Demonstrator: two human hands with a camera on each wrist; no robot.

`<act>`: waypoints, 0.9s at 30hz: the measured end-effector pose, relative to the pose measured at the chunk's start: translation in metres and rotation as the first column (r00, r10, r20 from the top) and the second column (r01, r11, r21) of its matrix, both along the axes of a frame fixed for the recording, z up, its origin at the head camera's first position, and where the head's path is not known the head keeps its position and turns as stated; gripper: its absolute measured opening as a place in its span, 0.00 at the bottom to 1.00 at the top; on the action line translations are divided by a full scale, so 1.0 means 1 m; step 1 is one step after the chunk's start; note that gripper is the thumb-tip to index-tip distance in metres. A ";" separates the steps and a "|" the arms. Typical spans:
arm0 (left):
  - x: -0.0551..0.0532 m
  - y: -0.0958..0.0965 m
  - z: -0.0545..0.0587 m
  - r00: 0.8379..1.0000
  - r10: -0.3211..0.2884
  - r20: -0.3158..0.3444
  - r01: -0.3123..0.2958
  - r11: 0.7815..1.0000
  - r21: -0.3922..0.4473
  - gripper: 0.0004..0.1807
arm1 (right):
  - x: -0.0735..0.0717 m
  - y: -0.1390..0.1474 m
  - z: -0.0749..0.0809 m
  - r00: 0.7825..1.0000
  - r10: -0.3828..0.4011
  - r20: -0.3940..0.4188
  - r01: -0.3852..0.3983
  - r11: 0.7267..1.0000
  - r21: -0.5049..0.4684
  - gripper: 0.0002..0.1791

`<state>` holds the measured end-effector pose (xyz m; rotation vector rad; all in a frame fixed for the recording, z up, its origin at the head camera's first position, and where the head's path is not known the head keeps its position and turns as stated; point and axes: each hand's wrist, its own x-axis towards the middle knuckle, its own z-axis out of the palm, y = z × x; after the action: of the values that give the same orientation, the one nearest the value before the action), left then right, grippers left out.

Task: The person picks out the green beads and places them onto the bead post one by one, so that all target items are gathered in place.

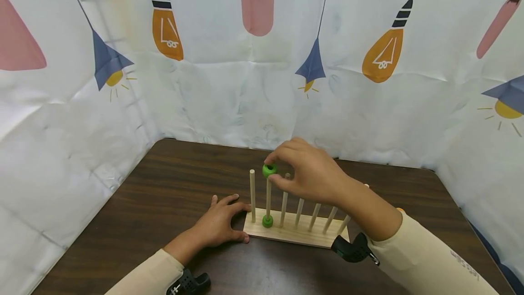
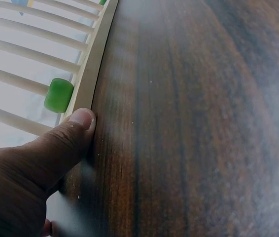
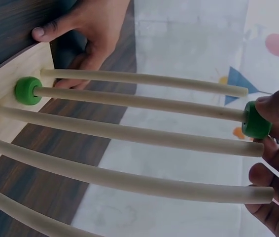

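A pale wooden peg stand (image 1: 294, 232) bears a row of several upright pegs. My right hand (image 1: 311, 170) pinches a green bead (image 1: 268, 171) between thumb and fingers, at the top of the second peg from the left. In the right wrist view, the held bead (image 3: 256, 121) meets that peg's tip, its hole facing the peg. Another green bead (image 1: 267, 221) sits at the foot of the same peg. My left hand (image 1: 219, 222) grips the stand's left end, the thumb (image 2: 83, 120) against its front edge and fingers round the back corner.
The stand lies on a dark wood-grain table (image 1: 184, 185). A white curtain (image 1: 221, 99) printed with lamps and bulbs hangs along the back and sides. A small orange thing (image 1: 400, 211) shows behind my right wrist. My right forearm covers the stand's right-hand part in the head view.
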<state>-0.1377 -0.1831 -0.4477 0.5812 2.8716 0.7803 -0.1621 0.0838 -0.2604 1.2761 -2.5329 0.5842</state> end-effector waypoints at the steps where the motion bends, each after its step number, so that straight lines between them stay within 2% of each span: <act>1: 0.000 0.000 0.000 1.000 -0.002 0.000 0.002 1.000 0.001 0.38 | 0.000 0.000 0.000 1.000 -0.007 0.004 0.007 1.000 0.012 0.10; 5: -0.001 0.000 -0.001 1.000 -0.007 -0.003 0.007 1.000 0.002 0.38 | 0.001 0.004 0.000 0.999 -0.032 0.020 0.030 0.998 0.054 0.13; 11: 0.000 0.002 0.000 1.000 0.000 -0.008 0.000 1.000 0.001 0.38 | 0.003 0.018 -0.001 0.997 -0.070 0.016 0.069 0.996 0.059 0.13; 27: 0.002 0.001 -0.001 1.000 0.009 -0.015 -0.010 1.000 -0.008 0.38 | 0.013 0.087 -0.009 0.982 -0.188 0.014 0.187 0.982 0.025 0.13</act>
<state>-0.1361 -0.1817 -0.4486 0.5755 2.8921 0.7688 -0.1487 0.1710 -0.2696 1.0276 -2.6424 0.5258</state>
